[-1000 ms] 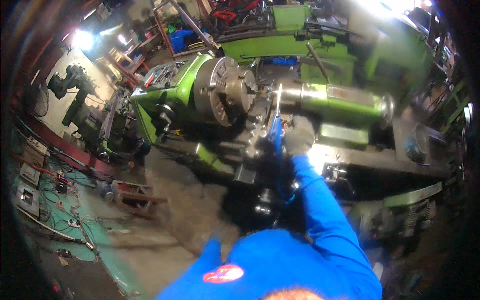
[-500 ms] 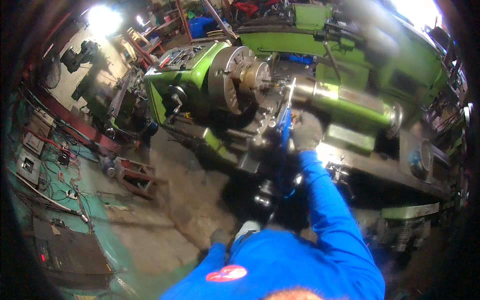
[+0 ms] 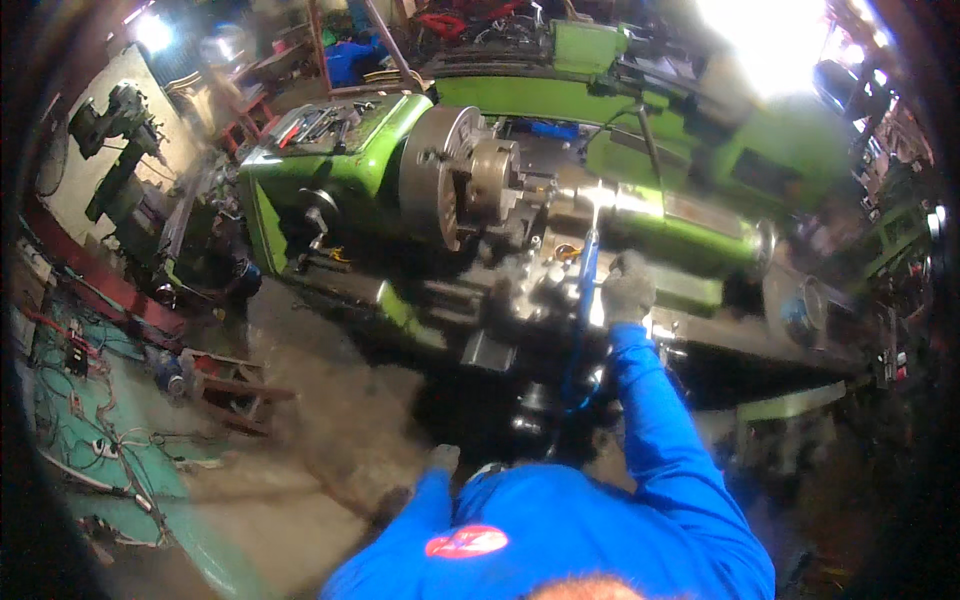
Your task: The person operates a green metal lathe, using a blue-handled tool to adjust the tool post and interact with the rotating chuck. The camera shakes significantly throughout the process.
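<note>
My right hand (image 3: 628, 290), in a grey glove, is out over the carriage of a green lathe. It grips what looks like a blue air blow gun (image 3: 588, 264) with a thin silver nozzle pointing up toward the tailstock (image 3: 690, 205). A blue hose (image 3: 574, 395) curls down below it. To the left is the lathe's big round chuck (image 3: 432, 180), with a smaller stepped metal piece (image 3: 490, 180) in front of it. Down beside my body hangs my left hand (image 3: 442, 459), also gloved; its fingers are too unclear to read.
Several hand tools (image 3: 325, 125) lie on top of the green headstock (image 3: 350, 170). A second green machine (image 3: 500, 97) stands behind the lathe. On the floor at left are a rusty metal frame (image 3: 235, 395) and tangled cables (image 3: 95, 410). A drill-like machine (image 3: 120, 135) stands far left.
My right hand and the blow gun have moved right along the lathe, away from the chuck. The whole view has swung slightly to the right. My left hand stays low.
</note>
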{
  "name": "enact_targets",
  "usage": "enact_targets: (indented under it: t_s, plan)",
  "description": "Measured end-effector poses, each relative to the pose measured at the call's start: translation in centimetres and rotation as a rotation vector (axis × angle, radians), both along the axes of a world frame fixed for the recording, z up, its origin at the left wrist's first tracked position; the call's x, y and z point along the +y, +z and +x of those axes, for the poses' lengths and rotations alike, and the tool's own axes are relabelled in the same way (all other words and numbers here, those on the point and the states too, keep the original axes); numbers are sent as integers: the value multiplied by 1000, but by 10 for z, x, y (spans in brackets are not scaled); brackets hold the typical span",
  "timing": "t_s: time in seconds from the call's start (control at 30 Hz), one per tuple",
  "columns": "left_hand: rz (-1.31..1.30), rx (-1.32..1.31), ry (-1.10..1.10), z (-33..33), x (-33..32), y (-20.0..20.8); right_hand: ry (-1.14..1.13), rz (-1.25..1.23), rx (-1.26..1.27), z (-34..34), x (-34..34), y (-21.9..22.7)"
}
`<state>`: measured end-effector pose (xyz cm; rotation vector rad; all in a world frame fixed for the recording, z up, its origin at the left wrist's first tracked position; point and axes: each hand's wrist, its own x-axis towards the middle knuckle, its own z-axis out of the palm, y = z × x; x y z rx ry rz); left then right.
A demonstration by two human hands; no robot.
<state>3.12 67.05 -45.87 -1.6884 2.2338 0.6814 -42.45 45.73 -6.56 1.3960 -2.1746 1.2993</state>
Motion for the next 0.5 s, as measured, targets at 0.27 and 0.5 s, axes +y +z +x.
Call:
enact_targets:
  t_s: [0.27,0.5]
  plan:
    - [193,-106,-101,-11,-76,-1,-104,127,4,3,-1,0]
    - [163,-44,-150,25,-96,-7,-110,209,-62,-1,-1,-5]
